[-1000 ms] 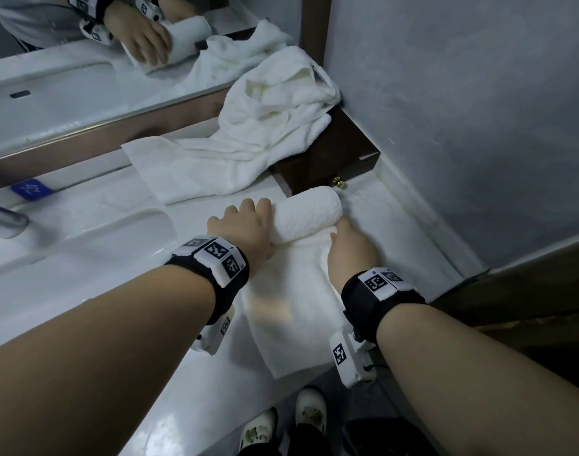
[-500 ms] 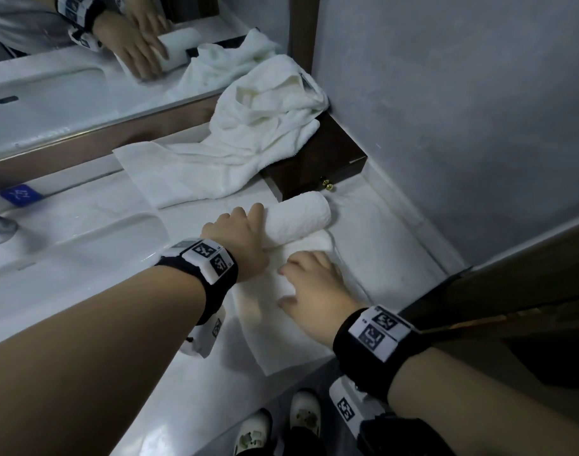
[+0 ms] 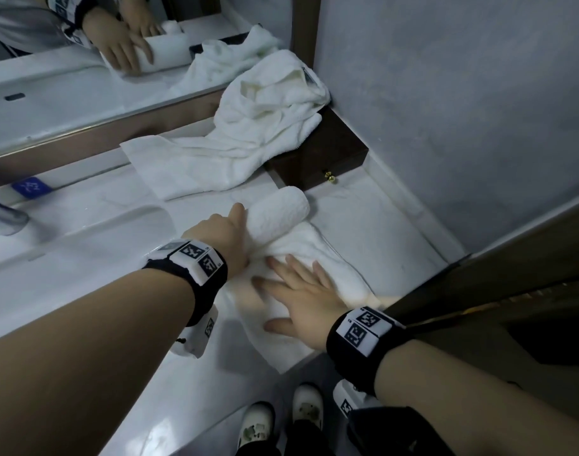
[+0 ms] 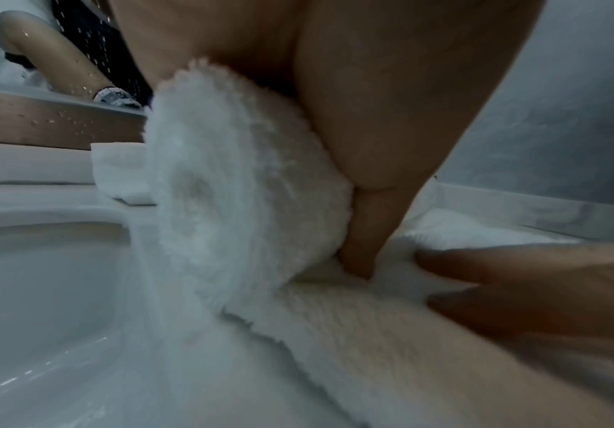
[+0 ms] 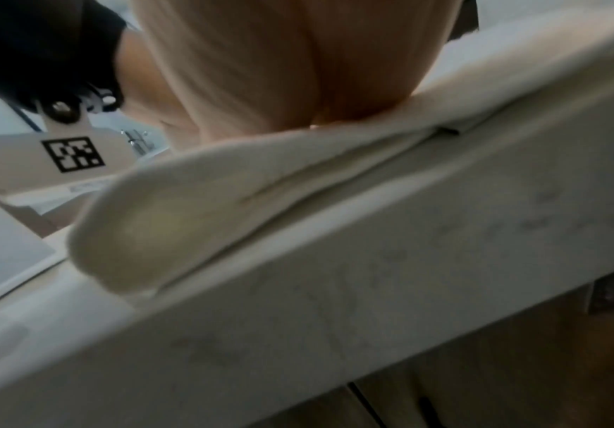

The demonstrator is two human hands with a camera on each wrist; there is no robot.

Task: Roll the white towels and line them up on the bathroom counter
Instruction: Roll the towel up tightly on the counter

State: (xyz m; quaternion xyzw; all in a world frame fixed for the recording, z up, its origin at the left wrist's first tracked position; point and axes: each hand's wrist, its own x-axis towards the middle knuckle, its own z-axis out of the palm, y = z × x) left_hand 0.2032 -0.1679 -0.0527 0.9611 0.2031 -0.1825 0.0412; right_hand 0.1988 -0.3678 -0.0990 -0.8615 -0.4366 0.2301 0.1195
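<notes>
A white towel lies half rolled on the counter. My left hand grips the left end of the rolled part. In the left wrist view the thumb presses in at the foot of the roll and the palm covers its top. My right hand lies flat with fingers spread on the unrolled tail. The tail hangs a little over the counter's front edge under my right palm.
A heap of loose white towels spills off a dark wooden box at the back. The sink basin and a faucet are to the left. A grey wall closes the right side. A mirror runs behind.
My right hand has left the roll's right end, come back toward me and spread flat on the unrolled tail. My left hand has stayed on the roll.
</notes>
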